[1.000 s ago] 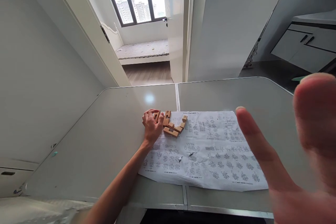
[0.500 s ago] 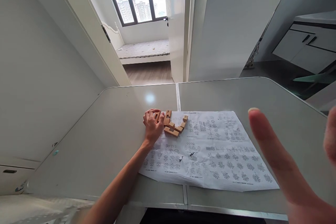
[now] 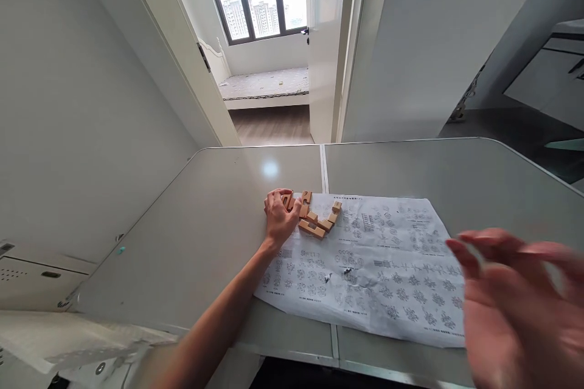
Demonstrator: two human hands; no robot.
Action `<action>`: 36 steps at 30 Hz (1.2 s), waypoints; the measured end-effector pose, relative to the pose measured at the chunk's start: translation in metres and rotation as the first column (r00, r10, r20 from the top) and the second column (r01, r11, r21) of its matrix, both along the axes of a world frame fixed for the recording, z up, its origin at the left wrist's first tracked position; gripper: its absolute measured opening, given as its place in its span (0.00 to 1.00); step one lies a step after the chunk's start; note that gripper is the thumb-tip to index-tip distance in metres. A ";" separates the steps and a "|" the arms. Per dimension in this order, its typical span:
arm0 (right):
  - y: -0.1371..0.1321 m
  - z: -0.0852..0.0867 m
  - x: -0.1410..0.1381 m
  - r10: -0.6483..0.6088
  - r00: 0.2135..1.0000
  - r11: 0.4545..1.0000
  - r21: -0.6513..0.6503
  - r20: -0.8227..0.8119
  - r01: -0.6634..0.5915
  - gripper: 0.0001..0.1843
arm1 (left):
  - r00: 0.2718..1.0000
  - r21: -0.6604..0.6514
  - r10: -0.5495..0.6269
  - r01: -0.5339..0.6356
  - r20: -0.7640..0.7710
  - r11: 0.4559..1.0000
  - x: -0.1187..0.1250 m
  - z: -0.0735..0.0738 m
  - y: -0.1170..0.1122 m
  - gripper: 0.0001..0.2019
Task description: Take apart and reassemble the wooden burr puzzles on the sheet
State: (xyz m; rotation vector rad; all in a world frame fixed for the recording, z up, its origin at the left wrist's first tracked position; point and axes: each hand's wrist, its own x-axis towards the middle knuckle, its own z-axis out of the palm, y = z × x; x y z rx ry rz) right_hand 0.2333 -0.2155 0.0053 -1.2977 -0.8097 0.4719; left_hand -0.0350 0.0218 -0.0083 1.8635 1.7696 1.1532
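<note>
My left hand point(image 3: 279, 219) rests on the table at the paper's upper left edge. Its fingers curl around a light wooden puzzle piece point(image 3: 287, 200), partly hidden by the hand. Just right of the thumb lie several notched wooden puzzle pieces point(image 3: 312, 229), a few of them in a curved row that ends in a small piece point(image 3: 336, 206). My right hand point(image 3: 520, 298) is raised close to the camera at the lower right, blurred by motion. Its fingers are loosely bent with gaps between them, and nothing shows in them.
A large creased paper sheet point(image 3: 365, 267) printed with small diagrams covers the table's middle. Small dark scraps or tears point(image 3: 347, 271) show on it. The grey table point(image 3: 219, 194) has a metal seam. Beyond its far edge are a doorway, a bed point(image 3: 269, 85) and a window.
My right hand has gone from an outstretched index finger to bent fingers, palm more in view. The view has shifted, so the table appears farther right. My left hand stays on the wooden piece.
</note>
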 end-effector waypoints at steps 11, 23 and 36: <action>0.052 0.017 -0.064 0.286 0.951 0.862 -0.401 -0.118 -0.309 0.22 | 0.986 -0.025 -0.115 0.112 -0.125 0.993 -0.003 -0.004 0.004 0.21; 0.051 0.001 -0.061 0.363 0.929 0.822 -0.445 -0.073 -0.356 0.26 | 0.979 -0.044 -0.087 0.080 -0.186 0.996 -0.006 0.000 0.008 0.23; 0.047 0.007 -0.064 0.376 0.924 0.812 -0.455 -0.073 -0.366 0.25 | 0.945 -0.024 -0.052 0.046 -0.322 0.999 -0.015 -0.004 0.009 0.27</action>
